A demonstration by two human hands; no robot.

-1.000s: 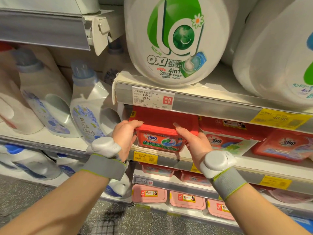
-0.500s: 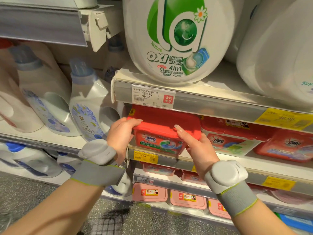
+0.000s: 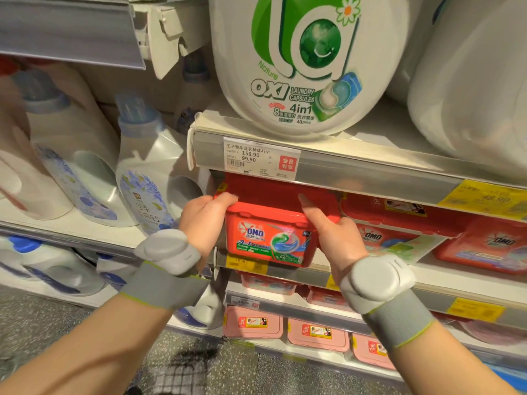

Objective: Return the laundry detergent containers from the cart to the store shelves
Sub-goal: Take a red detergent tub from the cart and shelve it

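I grip the red OMO capsule box (image 3: 271,238) from both sides: left hand (image 3: 204,220) curled over its left lid corner, right hand (image 3: 333,238) clasping its right side. The box sits at the shelf's front edge (image 3: 427,289), beside matching OMO boxes (image 3: 479,243).

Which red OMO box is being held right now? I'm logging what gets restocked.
The leftmost red OMO box on the middle shelf: left hand and right hand grip its two ends. The other OMO boxes to its right sit untouched.
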